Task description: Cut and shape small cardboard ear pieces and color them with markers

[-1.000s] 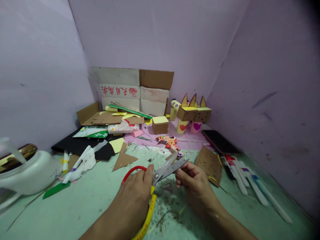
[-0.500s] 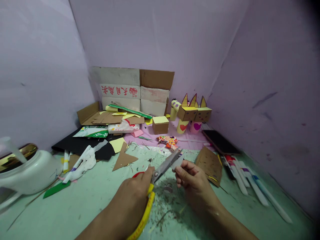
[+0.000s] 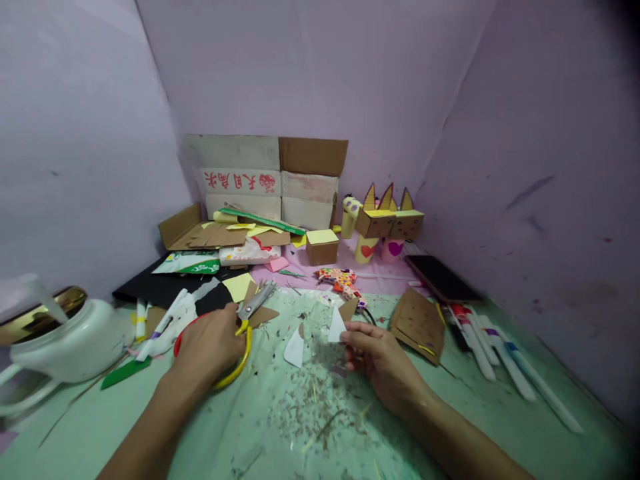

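Observation:
My left hand [image 3: 213, 340] is wrapped round the scissors [image 3: 242, 357], whose handles are red and yellow; their blades point up and to the right over a brown cardboard piece [image 3: 263, 317]. Between the thumb and fingers of my right hand [image 3: 370, 347] is a small white paper triangle [image 3: 336, 325], with a brown piece [image 3: 349, 309] just behind it. Another white cut piece [image 3: 295, 349] lies on the green table cover between my hands, beside scattered dark scraps.
A white teapot [image 3: 90, 340] stands at the left. Markers [image 3: 515, 363], a dark phone [image 3: 443, 279] and a brown cardboard piece [image 3: 419, 327] lie at the right. Behind are a small box [image 3: 322, 252], cardboard-headed figures [image 3: 376, 225] and a flattened carton [image 3: 240, 173].
My left hand has moved left with the scissors, away from the paper. My right hand has stayed nearly in place with the white paper. The white piece between my hands now shows.

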{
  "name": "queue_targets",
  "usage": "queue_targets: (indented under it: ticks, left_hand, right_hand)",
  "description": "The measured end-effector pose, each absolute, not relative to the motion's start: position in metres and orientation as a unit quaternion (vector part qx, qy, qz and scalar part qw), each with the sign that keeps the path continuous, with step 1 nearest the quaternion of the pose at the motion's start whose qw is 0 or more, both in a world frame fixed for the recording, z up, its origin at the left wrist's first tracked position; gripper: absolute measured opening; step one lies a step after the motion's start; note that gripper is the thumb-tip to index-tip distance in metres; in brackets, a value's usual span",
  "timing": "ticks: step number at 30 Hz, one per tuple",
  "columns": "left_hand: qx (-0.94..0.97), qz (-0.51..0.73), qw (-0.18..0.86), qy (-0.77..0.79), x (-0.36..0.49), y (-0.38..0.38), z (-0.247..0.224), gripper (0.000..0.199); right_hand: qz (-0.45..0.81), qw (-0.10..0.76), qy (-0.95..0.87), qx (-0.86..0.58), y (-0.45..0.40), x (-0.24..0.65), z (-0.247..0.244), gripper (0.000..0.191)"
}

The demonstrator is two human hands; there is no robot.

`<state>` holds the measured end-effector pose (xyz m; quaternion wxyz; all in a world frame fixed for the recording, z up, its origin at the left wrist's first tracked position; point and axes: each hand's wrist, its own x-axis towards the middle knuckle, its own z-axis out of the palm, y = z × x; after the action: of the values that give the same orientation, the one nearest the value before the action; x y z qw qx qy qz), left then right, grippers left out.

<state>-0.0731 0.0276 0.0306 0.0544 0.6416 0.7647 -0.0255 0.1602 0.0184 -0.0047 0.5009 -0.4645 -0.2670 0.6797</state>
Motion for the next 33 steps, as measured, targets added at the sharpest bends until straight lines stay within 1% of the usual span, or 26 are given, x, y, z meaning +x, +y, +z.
queue_targets:
  ticks: [2, 4, 6, 7, 8, 9, 10, 12, 13, 15, 18, 20, 22, 24, 27, 29, 30, 31, 33]
  left_hand:
    - [0.642, -0.031, 0.059, 0.764, -0.076, 0.028, 0.030, 0.035]
    - [0.633, -0.003, 0.045, 0.773, -0.077, 0.029, 0.032, 0.038]
    - [0.623, 0.101, 0.043, 0.774, -0.071, 0.027, 0.033, 0.037]
    - [0.620, 0.171, 0.068, 0.763, -0.065, 0.026, 0.033, 0.035]
    - [0.618, 0.248, 0.118, 0.737, -0.057, 0.024, 0.033, 0.031]
    - [0.615, 0.307, 0.200, 0.698, -0.048, 0.021, 0.032, 0.026]
    - [0.615, 0.331, 0.296, 0.652, -0.038, 0.017, 0.029, 0.021]
    - [0.590, 0.342, 0.443, 0.582, -0.019, 0.011, 0.024, 0.020]
    - [0.567, 0.339, 0.499, 0.561, -0.013, 0.008, 0.021, 0.021]
    - [0.531, 0.348, 0.551, 0.542, -0.007, 0.006, 0.019, 0.022]
    - [0.476, 0.400, 0.561, 0.547, -0.020, 0.010, 0.021, 0.024]
    - [0.398, 0.482, 0.543, 0.560, -0.034, 0.016, 0.023, 0.023]
    - [0.325, 0.553, 0.531, 0.553, -0.046, 0.023, 0.020, 0.023]
    - [0.287, 0.573, 0.535, 0.551, -0.050, 0.029, 0.012, 0.024]
    - [0.285, 0.557, 0.538, 0.565, -0.045, 0.031, -0.001, 0.025]
    - [0.284, 0.555, 0.535, 0.570, -0.042, 0.031, -0.005, 0.027]
    - [0.279, 0.556, 0.536, 0.571, -0.042, 0.031, -0.006, 0.029]
    - [0.271, 0.555, 0.541, 0.571, -0.042, 0.030, -0.005, 0.030]
    - [0.255, 0.548, 0.557, 0.570, -0.043, 0.030, -0.003, 0.032]
  right_hand:
    - [0.678, 0.501, -0.264, -0.469, 0.019, 0.160, -0.005, 0.019]
    - [0.675, 0.499, -0.267, -0.474, 0.019, 0.160, -0.005, 0.021]
    - [0.669, 0.496, -0.279, -0.478, 0.019, 0.160, -0.006, 0.022]
    - [0.669, 0.490, -0.288, -0.479, 0.019, 0.160, -0.007, 0.022]
    - [0.671, 0.483, -0.297, -0.478, 0.018, 0.159, -0.009, 0.022]
    - [0.675, 0.473, -0.309, -0.475, 0.017, 0.159, -0.011, 0.022]
    - [0.682, 0.457, -0.324, -0.469, 0.016, 0.157, -0.012, 0.022]
    - [0.691, 0.419, -0.367, -0.460, 0.013, 0.155, -0.014, 0.022]
    - [0.692, 0.399, -0.392, -0.456, 0.011, 0.154, -0.015, 0.022]
    - [0.688, 0.364, -0.439, -0.449, 0.008, 0.153, -0.015, 0.023]
    - [0.653, 0.351, -0.494, -0.454, 0.007, 0.155, -0.015, 0.024]
    - [0.583, 0.354, -0.540, -0.493, 0.010, 0.156, -0.017, 0.021]
    - [0.490, 0.337, -0.590, -0.547, 0.015, 0.153, -0.017, 0.018]
    - [0.395, 0.302, -0.626, -0.601, 0.020, 0.143, -0.013, 0.020]
    - [0.282, 0.243, -0.653, -0.659, 0.024, 0.119, -0.004, 0.031]
    - [0.245, 0.183, -0.679, -0.667, 0.026, 0.104, 0.000, 0.034]
    - [0.238, 0.167, -0.685, -0.668, 0.026, 0.100, 0.000, 0.034]
    - [0.245, 0.161, -0.682, -0.670, 0.027, 0.098, -0.001, 0.032]
    - [0.290, 0.174, -0.654, -0.676, 0.031, 0.103, -0.005, 0.020]
